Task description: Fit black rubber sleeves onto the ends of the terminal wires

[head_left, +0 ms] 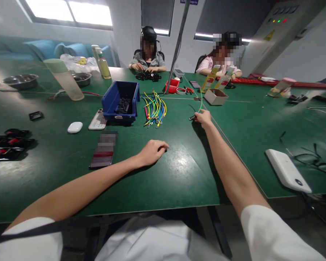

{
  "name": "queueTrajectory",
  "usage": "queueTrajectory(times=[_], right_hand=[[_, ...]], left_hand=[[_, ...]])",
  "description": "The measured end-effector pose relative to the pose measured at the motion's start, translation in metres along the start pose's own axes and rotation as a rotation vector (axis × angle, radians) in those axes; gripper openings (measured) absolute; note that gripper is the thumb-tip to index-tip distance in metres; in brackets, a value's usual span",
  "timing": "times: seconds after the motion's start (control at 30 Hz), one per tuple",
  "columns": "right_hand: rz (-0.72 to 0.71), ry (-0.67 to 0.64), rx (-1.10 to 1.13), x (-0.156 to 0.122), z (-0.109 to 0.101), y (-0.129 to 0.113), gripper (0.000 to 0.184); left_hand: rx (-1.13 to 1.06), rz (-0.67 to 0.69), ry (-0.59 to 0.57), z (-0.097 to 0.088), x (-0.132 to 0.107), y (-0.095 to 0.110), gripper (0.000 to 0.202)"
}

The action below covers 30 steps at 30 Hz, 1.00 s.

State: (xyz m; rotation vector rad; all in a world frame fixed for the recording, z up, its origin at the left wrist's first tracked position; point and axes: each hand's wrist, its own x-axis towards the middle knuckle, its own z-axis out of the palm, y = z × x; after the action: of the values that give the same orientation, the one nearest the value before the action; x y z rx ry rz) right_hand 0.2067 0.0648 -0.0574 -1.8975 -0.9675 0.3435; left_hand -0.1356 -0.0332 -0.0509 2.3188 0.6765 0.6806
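While the right hand [203,117] reaches far out over the bench [179,174], its fingers are pinched together on a green wire [200,103], close to the wire's near end. That end carries a small dark terminal [192,117], which sticks out just to the left of the fingertips and lies on or just above the bench top; I cannot tell which. From the pinch, the wire's long axis runs away from the person, rising in a slight curve toward the cardboard box [216,96]. Its far end is too thin to trace. The terminal therefore points left and a little toward the person, while the rest of the wire trails off ahead.

The left hand [152,152] rests on the bench nearer the body, well apart from the wire and to its left. Its fingers are curled together and its knuckles face up. Whether anything sits under the fingertips cannot be told. Of the 2 hands, the right is the only one on the wire.

A bundle of coloured wires [154,108] lies between the blue bin [121,99] and the right hand, with its long axis also running away from the person.
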Motion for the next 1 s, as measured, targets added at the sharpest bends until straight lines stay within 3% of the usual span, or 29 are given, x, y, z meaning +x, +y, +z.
queueTrajectory(times=[0.3,0.57,1.0], right_hand=[[0.048,-0.022,-0.176,0.007,-0.003,0.008,0.039],[-0.108,0.050,-0.486,0.006,-0.007,0.007,0.025],[-0.211,0.139,-0.452,0.003,-0.006,0.018,0.029]], left_hand=[[-0.003,0.005,-0.002,0.000,0.001,-0.001,0.025],[-0.006,-0.006,0.000,-0.001,0.000,0.001,0.027],[0.001,0.001,-0.004,-0.001,0.000,0.001,0.027]])
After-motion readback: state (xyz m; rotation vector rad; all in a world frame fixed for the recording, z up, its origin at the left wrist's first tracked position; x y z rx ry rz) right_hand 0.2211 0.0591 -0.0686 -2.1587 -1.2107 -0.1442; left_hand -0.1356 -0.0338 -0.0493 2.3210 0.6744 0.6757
